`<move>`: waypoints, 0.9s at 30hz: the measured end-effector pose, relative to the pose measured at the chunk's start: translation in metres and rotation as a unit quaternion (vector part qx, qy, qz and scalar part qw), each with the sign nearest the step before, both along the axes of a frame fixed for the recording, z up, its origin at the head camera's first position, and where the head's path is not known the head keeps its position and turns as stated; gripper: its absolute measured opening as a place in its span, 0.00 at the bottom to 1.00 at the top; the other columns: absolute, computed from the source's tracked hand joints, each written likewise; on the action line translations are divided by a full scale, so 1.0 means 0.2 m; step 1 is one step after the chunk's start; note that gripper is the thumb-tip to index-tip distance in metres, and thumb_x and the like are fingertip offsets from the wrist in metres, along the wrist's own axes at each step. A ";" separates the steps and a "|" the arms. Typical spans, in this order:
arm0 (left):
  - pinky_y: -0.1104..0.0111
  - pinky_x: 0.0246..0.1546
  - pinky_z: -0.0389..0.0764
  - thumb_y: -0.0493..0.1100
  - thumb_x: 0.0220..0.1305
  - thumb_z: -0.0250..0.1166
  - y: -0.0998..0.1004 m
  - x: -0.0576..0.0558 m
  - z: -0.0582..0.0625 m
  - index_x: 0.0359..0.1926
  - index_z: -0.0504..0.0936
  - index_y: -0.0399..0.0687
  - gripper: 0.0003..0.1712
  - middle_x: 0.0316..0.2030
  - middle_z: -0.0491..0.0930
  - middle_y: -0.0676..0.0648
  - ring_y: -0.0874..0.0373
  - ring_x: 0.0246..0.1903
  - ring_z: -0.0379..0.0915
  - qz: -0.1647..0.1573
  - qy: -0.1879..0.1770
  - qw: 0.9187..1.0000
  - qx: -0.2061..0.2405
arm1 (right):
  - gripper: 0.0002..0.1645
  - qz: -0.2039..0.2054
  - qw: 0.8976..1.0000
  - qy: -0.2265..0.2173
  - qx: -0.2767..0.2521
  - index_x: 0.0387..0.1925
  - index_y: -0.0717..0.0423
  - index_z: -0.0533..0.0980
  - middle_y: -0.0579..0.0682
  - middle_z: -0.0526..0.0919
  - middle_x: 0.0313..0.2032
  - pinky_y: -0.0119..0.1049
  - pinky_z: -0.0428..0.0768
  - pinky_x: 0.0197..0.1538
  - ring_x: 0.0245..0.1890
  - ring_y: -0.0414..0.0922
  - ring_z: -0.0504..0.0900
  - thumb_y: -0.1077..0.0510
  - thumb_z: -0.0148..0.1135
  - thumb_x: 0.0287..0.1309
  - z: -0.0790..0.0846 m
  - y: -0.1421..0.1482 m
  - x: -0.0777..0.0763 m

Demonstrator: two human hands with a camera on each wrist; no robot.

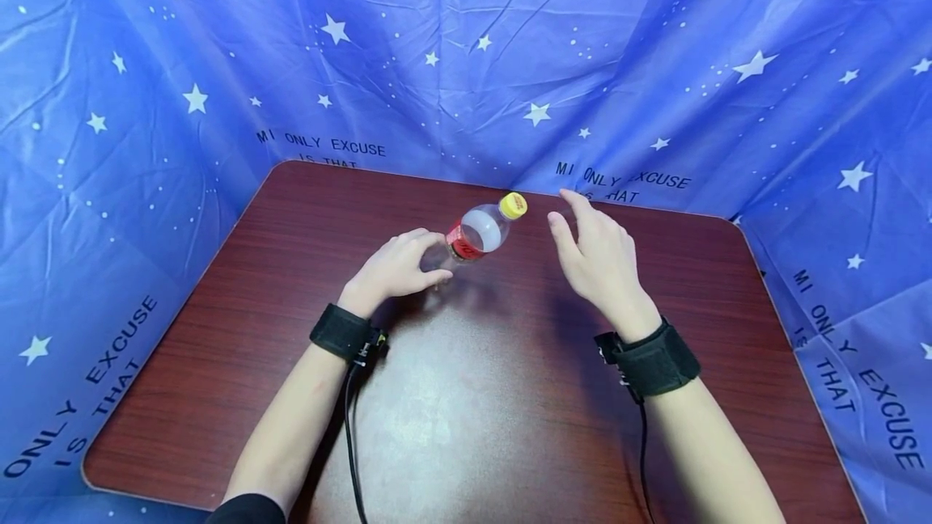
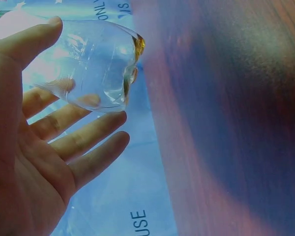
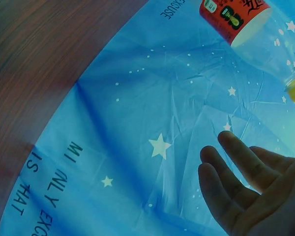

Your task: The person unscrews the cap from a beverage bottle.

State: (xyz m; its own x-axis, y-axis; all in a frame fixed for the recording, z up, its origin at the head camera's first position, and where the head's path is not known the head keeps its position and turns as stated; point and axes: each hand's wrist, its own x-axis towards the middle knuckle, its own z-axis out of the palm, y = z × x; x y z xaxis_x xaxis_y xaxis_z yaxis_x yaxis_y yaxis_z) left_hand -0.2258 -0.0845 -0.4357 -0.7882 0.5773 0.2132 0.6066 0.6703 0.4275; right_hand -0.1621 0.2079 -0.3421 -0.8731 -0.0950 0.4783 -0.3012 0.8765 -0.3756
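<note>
A clear plastic bottle [image 1: 484, 230] with a red label and a yellow cap [image 1: 513, 205] is tilted, its cap end pointing up and to the right. My left hand [image 1: 396, 265] holds it near the bottom, thumb on one side and fingers on the other. In the left wrist view, a little amber liquid [image 2: 139, 46] shows at the base of the bottle. To the right of the cap is my right hand [image 1: 600, 257], its fingers loosely extended and holding nothing. The right wrist view shows a gap between those fingers [image 3: 241, 162] and the yellow cap.
Beneath both hands lies a dark red wooden table [image 1: 240, 265] with rounded corners. Blue cloth [image 1: 437, 63] printed with stars and lettering hangs around its back and sides. Each wrist wears a black strap [image 1: 658, 358] with a cable [image 1: 353, 443] trailing toward me.
</note>
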 end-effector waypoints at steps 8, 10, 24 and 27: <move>0.60 0.46 0.73 0.63 0.53 0.66 0.01 0.01 0.04 0.55 0.75 0.52 0.32 0.46 0.75 0.51 0.56 0.46 0.73 -0.001 0.021 0.999 -0.038 | 0.27 -0.029 0.999 0.023 -0.008 0.39 0.52 0.75 0.46 0.77 0.23 0.47 0.69 0.25 0.23 0.49 0.75 0.35 0.44 0.66 0.00 -0.05 0.00; 0.60 0.46 0.73 0.63 0.54 0.66 0.02 0.02 0.06 0.55 0.76 0.52 0.32 0.46 0.75 0.51 0.56 0.46 0.73 -0.002 0.022 0.999 -0.044 | 0.27 -0.035 0.999 0.027 -0.008 0.31 0.50 0.73 0.45 0.73 0.19 0.45 0.67 0.23 0.20 0.48 0.73 0.33 0.43 0.66 0.00 -0.06 0.00; 0.65 0.36 0.74 0.62 0.53 0.66 0.03 0.06 0.11 0.53 0.77 0.55 0.29 0.42 0.74 0.52 0.61 0.35 0.71 -0.011 0.042 0.998 -0.053 | 0.36 -0.043 0.998 0.049 0.012 0.10 0.48 0.58 0.45 0.56 0.11 0.42 0.57 0.15 0.12 0.46 0.61 0.28 0.43 0.61 0.04 -0.12 0.06; 0.64 0.38 0.74 0.61 0.53 0.66 0.03 0.06 0.11 0.52 0.78 0.54 0.29 0.43 0.75 0.51 0.61 0.36 0.71 -0.014 0.046 0.998 -0.048 | 0.37 -0.049 0.998 0.031 0.016 0.10 0.49 0.58 0.45 0.56 0.11 0.42 0.57 0.14 0.12 0.47 0.61 0.29 0.40 0.63 0.04 -0.13 0.07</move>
State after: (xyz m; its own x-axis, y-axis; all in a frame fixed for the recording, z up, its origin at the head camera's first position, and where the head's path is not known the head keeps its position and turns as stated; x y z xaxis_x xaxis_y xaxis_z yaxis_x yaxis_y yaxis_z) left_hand -0.2136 -0.0784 -0.4142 -0.7512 0.6200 0.2265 0.6593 0.6883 0.3026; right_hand -0.1480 0.1826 -0.3344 -0.8479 -0.0257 0.5296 -0.2345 0.9140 -0.3312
